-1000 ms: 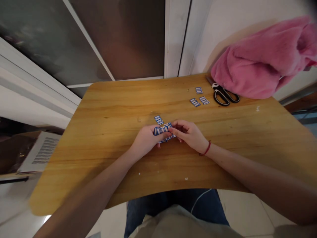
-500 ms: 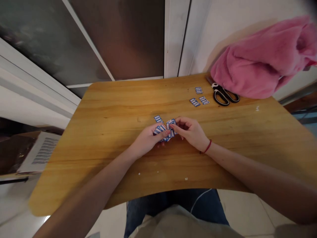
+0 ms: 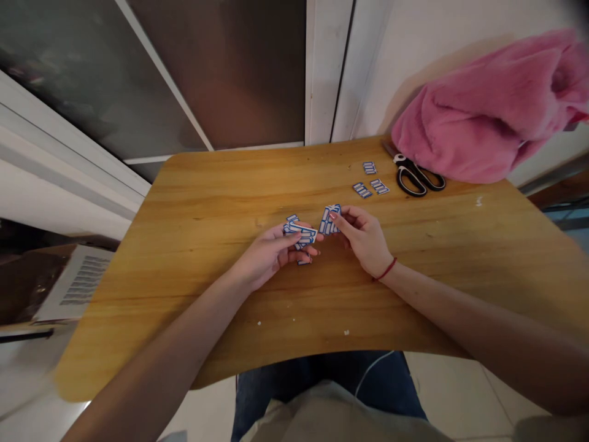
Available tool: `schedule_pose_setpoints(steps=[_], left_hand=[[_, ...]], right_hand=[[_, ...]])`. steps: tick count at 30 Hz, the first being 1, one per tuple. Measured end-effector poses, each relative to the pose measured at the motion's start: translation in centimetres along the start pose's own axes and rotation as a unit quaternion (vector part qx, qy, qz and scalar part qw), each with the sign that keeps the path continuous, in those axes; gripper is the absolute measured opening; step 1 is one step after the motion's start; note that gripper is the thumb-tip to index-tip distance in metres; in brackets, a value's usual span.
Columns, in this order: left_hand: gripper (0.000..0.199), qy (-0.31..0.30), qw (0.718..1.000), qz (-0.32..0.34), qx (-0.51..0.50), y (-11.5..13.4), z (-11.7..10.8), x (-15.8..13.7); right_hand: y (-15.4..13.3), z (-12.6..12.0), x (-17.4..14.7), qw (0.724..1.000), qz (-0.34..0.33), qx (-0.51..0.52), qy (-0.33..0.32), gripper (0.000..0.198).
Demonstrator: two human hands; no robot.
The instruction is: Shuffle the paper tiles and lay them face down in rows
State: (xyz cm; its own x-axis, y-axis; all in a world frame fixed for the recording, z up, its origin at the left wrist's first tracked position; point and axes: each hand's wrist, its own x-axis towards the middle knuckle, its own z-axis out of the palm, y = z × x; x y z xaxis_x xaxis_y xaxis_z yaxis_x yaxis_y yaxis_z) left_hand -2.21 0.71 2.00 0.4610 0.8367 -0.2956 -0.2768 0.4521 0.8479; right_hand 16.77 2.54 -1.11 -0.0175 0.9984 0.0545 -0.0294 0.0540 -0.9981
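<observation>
Several blue-edged pieces [image 3: 307,234] in left grip [image 3: 269,250], fingers apparently beneath

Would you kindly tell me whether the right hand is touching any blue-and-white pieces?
Touching: the head view shows the right hand with its thumb lying over blue-and-white pieces.

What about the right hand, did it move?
Yes, the right hand moved a little forward and right, closer to the black-handled scissors.
</observation>
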Motion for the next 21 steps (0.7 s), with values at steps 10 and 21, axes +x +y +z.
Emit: schedule_pose_setpoints(steps=[10, 21], left_hand=[[0.023, 0.062, 0.985, 0.03, 0.155, -0.3, 0.3, 0.2], [0.035, 0.118, 0.928, 0.045, 0.35, -0.2, 0.0, 0.1]], right_hand=[[-0.4, 0.1, -0.6, 0.993, -0.002, -0.019, -0.114, 0.034], [-0.4, 0.2, -1.1, 0.98, -0.011, -0.066, -0.19, 0.033]])
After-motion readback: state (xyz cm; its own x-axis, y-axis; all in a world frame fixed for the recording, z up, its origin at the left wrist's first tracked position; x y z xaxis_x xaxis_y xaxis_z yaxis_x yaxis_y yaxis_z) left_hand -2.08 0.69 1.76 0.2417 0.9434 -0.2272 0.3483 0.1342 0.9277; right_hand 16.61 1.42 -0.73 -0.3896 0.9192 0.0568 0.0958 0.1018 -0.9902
